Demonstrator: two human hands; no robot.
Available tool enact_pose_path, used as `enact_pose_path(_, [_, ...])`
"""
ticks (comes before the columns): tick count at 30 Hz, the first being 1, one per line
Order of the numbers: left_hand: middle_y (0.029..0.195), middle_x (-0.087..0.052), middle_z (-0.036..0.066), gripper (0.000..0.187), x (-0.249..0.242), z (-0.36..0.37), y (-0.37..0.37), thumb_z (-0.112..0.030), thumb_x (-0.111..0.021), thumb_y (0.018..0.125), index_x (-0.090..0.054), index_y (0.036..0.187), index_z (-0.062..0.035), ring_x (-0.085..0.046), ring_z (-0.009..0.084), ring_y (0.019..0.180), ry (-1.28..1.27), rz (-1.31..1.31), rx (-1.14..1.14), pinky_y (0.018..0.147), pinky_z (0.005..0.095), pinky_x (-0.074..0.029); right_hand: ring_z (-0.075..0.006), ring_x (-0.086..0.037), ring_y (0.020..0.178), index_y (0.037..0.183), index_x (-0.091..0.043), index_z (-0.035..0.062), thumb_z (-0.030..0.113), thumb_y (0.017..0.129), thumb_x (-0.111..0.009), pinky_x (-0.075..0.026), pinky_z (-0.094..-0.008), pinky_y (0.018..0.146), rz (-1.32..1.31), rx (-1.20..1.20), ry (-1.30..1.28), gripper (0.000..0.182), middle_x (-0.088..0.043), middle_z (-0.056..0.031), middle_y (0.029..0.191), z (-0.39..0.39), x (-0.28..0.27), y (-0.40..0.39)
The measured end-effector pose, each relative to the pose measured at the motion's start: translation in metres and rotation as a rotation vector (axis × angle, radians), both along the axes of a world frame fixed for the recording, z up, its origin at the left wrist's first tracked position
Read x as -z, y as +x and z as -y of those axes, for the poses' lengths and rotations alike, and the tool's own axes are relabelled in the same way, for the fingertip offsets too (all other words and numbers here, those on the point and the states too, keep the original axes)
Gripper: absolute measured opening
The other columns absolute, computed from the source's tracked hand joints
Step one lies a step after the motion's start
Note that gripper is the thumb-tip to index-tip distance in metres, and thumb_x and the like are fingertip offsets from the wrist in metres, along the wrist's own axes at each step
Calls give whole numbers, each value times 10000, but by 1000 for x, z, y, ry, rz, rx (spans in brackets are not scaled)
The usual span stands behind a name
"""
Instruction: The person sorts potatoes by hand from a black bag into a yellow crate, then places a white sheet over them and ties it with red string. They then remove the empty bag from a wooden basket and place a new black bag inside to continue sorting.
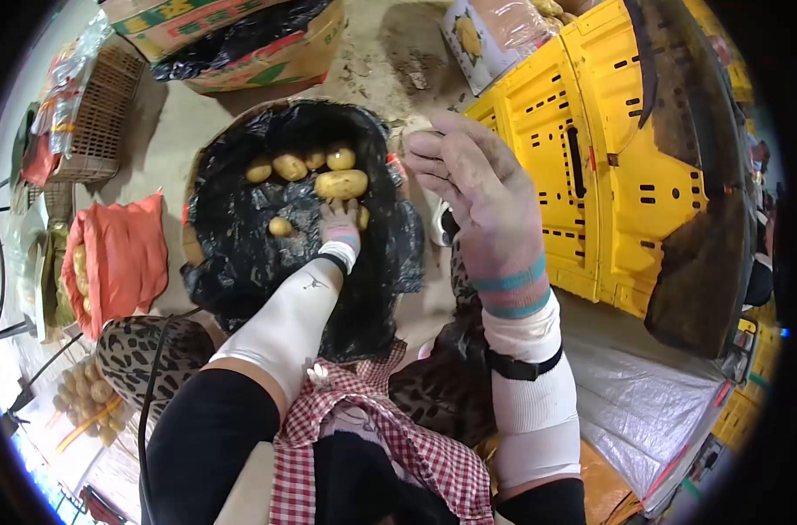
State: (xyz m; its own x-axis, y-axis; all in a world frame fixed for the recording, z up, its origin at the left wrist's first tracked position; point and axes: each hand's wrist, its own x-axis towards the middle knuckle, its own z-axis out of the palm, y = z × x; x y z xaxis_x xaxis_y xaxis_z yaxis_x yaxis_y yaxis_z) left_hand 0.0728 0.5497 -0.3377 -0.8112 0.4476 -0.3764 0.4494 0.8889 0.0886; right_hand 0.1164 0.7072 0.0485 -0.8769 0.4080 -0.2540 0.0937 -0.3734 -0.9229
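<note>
1. Head view — a gloved left hand (339,219) reaches into a black plastic liner (232,210) at centre frame, fingers extended at a large potato (340,184); whether it has hold cannot be told.
2. Smaller potatoes (289,166) lie in the liner, most toward its top edge.
3. Gloved right hand (486,188), right of centre, is raised with fingers bent — any hold unclear — before yellow crates (538,157) at upper right.
4. Red sack (127,254) stands at left.
</note>
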Motion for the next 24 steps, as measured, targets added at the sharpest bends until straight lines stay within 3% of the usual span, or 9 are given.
enact_pose_path(3, [1255,-604,129,462,-13,13,-22,-250,-523,927,-506,1383,-173,-569,332,1153,-74,30,141,936,395,-484,-218,-645,1046,1292,-523,-37,221,995,-555,-495,-303,933,24,28,-15,395,-656,-162,1134,0,1,-3])
enact_pose_path(6, [944,-693,66,620,-5,38,-79,-506,-704,816,-582,1250,-80,-663,177,797,334,963,-127,666,322,-532,-216,-646,1033,1286,-530,-32,224,996,-550,-497,-301,924,-15,-3,-31,387,-658,-154,1128,2,0,-7])
enact_pose_path(9, [910,-654,4,560,-171,62,-87,-551,-692,828,-609,1148,-99,-619,108,767,851,1549,-415,637,277,-515,-182,-632,1005,1278,-530,-43,212,980,-589,-496,-289,900,-17,-51,14,397,-660,-141,1126,15,-3,-10])
enact_pose_path(12, [955,-653,12,516,-292,86,-109,-413,-722,814,-582,1174,-71,-621,123,807,697,1152,67,701,284,-523,-194,-640,990,1377,-438,-63,376,840,-733,-499,-298,885,156,-177,374,753,-634,-170,1171,41,31,-26])
enact_pose_path(15, [1094,-660,109,695,-400,108,-76,-345,-776,762,-513,1313,-12,-635,216,1030,687,191,325,898,342,-501,-265,-620,1097,1432,-388,-47,458,776,-772,-482,-340,952,80,-481,512,912,-581,-223,1285,75,29,-30])
enact_pose_path(17, [1106,-665,114,606,-413,130,-62,-291,-762,827,-543,1304,12,-642,211,1010,918,232,141,859,321,-513,-241,-660,956,1371,-479,-25,513,813,-713,-529,-333,824,37,-471,500,810,-637,-197,1188,95,24,-34])
enact_pose_path(20, [1104,-664,63,360,-354,173,-96,-166,-630,949,-581,1265,1,-626,110,941,1578,839,-202,805,252,-518,-148,-607,635,1137,-641,64,676,876,-543,-443,-248,515,121,-461,-505,673,-670,-101,816,107,14,-43])
enact_pose_path(23, [1143,-639,71,357,-362,162,-84,-141,-649,935,-581,1255,1,-613,122,978,1580,590,-501,855,272,-511,-169,-608,620,1150,-639,80,718,879,-496,-455,-262,504,219,-558,-947,708,-655,-100,786,116,37,-49])
enact_pose_path(24, [1199,-602,68,431,-352,159,-81,-124,-728,871,-572,1255,-2,-597,149,1053,1719,506,-161,927,298,-490,-190,-602,589,1188,-622,94,736,888,-449,-474,-275,505,253,-591,-999,730,-660,-108,825,120,42,-51])
